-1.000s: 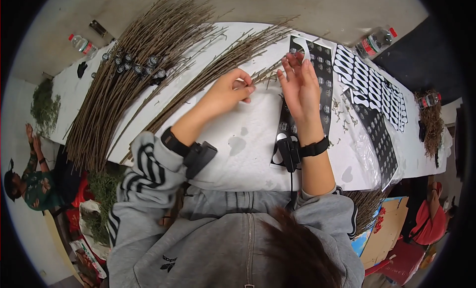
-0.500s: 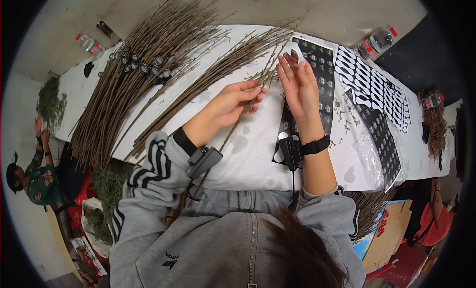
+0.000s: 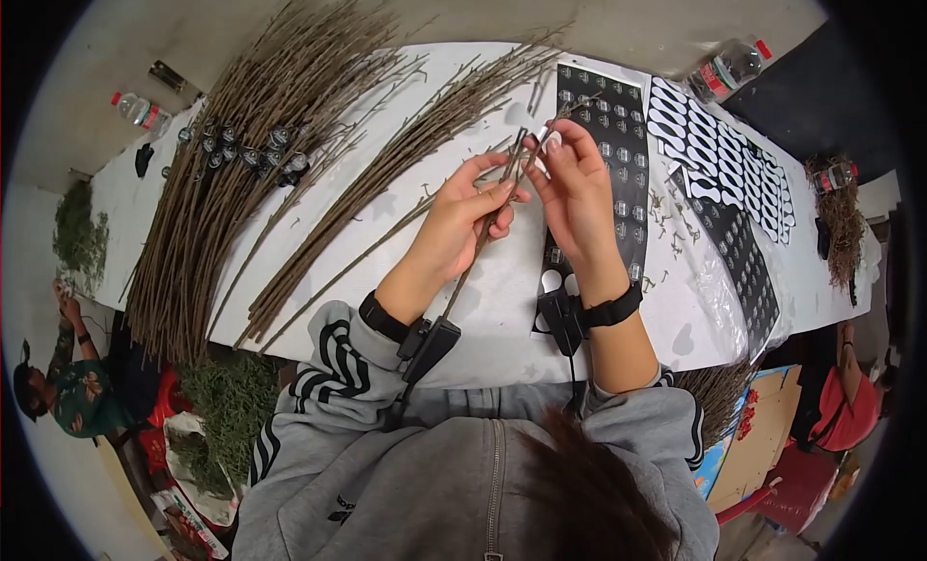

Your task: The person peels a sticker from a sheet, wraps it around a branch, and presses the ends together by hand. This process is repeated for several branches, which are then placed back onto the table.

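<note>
My left hand [image 3: 459, 218] is closed around a thin brown twig [image 3: 465, 279], which slants from near my left wrist up past my fingers. My right hand [image 3: 581, 199] is beside it, thumb and fingers pinching a small black-and-white label [image 3: 541, 133] at the twig's upper part. Whether the label fully wraps the twig cannot be made out. Left of my hands lies a narrower bundle of twigs [image 3: 352, 194]. Farther left is a big bundle [image 3: 183, 252] with several round black labels [image 3: 253, 157] on it. A black label sheet [image 3: 626, 180] lies behind my right hand.
White cut-out label sheets [image 3: 719, 146] and clear plastic [image 3: 719, 305] lie to the right on the white table [image 3: 386, 344]. Bottles [image 3: 729, 70] stand at the back. Green sprigs [image 3: 79, 228] are at far left, near a person [image 3: 82, 392]; another person [image 3: 845, 397] is at right.
My right hand's spread fingers have closed into a pinch and come close to my left hand. The label now shows at the twig. The view has shifted slightly.
</note>
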The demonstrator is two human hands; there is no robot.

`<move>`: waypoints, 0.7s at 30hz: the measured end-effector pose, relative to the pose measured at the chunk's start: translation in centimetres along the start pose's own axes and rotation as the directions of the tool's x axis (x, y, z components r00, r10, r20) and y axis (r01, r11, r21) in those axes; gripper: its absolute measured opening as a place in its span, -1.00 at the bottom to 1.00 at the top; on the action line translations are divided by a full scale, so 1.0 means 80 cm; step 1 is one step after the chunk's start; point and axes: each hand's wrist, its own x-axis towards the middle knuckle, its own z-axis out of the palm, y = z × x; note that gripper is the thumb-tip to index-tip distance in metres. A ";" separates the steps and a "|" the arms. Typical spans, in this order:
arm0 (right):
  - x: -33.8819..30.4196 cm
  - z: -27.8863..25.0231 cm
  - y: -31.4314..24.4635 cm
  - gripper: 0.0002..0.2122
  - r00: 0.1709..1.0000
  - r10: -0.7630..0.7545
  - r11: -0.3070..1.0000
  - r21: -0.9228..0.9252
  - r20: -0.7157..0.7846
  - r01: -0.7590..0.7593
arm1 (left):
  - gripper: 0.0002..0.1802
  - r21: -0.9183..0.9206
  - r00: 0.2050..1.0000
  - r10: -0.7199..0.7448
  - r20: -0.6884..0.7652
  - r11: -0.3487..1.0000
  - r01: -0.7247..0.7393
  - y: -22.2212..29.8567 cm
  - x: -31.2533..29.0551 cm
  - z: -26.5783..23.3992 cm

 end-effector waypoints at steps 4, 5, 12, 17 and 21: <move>0.002 -0.008 0.004 -0.78 0.997 -0.071 0.992 -0.103 0.043 0.075 | -0.58 0.012 0.997 0.067 0.033 0.998 -0.067 -0.002 -0.002 0.005; 0.001 -0.008 0.006 -0.78 0.996 -0.076 0.989 -0.124 0.042 0.081 | -0.56 0.022 0.995 0.085 0.045 0.996 -0.086 -0.002 -0.002 0.005; -0.002 -0.003 0.011 -0.79 0.997 -0.035 0.985 -0.165 0.070 0.046 | -0.55 0.012 0.995 0.098 -0.034 0.995 -0.097 0.003 -0.004 0.000; -0.002 -0.007 0.009 -0.82 0.996 0.041 0.981 -0.195 0.081 -0.025 | -0.59 -0.018 0.995 0.078 -0.054 0.997 -0.079 0.006 -0.005 0.003; -0.002 -0.008 0.007 -0.85 0.994 0.074 0.972 -0.228 0.083 -0.053 | -0.66 0.295 0.982 0.161 -0.095 0.947 -0.126 -0.001 -0.004 0.006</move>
